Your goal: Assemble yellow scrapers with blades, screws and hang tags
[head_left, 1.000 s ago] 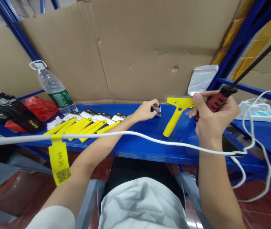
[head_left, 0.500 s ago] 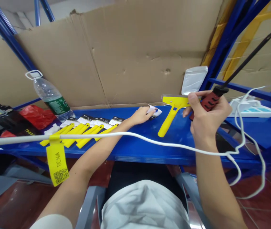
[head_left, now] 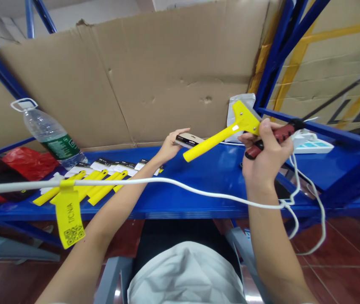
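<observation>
My right hand is closed round the red and black handle of a screwdriver, whose long dark shaft points up and right. Thumb and fingers of that hand also pinch the head end of a yellow scraper, its handle slanting down to the left. My left hand grips a small packaging card with a black and white front, raised above the blue shelf. Left of it, several more yellow scrapers lie in a row beside black and white packages.
A water bottle leans at the left near a red plastic bag. A white cable with a yellow tag crosses in front. Cardboard backs the shelf. A white and light-blue tray sits at right.
My left hand has lifted the card and turned it, moving slightly left. The scraper in my right hand has rotated so its head points up and right. The view has shifted a little.
</observation>
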A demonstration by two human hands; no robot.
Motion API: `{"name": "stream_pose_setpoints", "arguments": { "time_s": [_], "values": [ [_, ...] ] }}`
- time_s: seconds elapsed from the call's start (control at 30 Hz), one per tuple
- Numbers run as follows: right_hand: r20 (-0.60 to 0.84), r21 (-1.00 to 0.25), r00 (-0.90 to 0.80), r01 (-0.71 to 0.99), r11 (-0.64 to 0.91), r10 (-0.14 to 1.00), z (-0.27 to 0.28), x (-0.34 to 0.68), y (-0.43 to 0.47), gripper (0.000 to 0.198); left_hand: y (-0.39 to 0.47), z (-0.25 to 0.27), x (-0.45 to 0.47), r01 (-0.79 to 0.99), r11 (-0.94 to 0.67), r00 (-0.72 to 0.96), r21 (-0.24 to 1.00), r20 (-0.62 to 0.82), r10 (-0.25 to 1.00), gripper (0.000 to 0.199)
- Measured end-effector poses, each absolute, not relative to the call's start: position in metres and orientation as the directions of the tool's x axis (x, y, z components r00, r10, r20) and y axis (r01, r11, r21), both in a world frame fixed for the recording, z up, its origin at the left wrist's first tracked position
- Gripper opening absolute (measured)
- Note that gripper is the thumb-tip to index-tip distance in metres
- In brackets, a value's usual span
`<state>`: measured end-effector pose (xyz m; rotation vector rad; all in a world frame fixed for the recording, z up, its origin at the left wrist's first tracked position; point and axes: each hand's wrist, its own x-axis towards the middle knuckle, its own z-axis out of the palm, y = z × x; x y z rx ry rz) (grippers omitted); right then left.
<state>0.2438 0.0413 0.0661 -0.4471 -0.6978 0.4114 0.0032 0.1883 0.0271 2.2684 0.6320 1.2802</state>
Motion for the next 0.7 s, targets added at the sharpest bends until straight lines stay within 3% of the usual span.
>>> {"name": "stream_pose_setpoints", "arguments": {
  "time_s": [0.2, 0.3, 0.5, 0.7],
  "values": [
    [0.471, -0.436, 0.81, -0.131, 0.891, 0.35, 0.069, 0.246, 0.042, 0.029, 0.173, 0.037, 0.007, 0.133, -0.849, 0.451, 0.511, 0.731, 0.511, 0.072],
    [0.492, -0.455, 0.8, -0.102, 0.885, 0.345, 0.068, 0.244, 0.043, 0.029, 0.172, 0.036, 0.012, 0.103, -0.858, 0.43, 0.503, 0.755, 0.495, 0.071],
    [0.47, -0.433, 0.845, -0.033, 0.901, 0.257, 0.067, 0.242, 0.047, 0.026, 0.176, 0.034, 0.008, 0.191, -0.916, 0.45, 0.353, 0.797, 0.402, 0.035],
    [0.439, -0.366, 0.87, -0.053, 0.929, 0.223, 0.068, 0.247, 0.049, 0.036, 0.181, 0.029, -0.003, 0.353, -0.896, 0.518, 0.27, 0.741, 0.427, 0.029]
  ]
}}
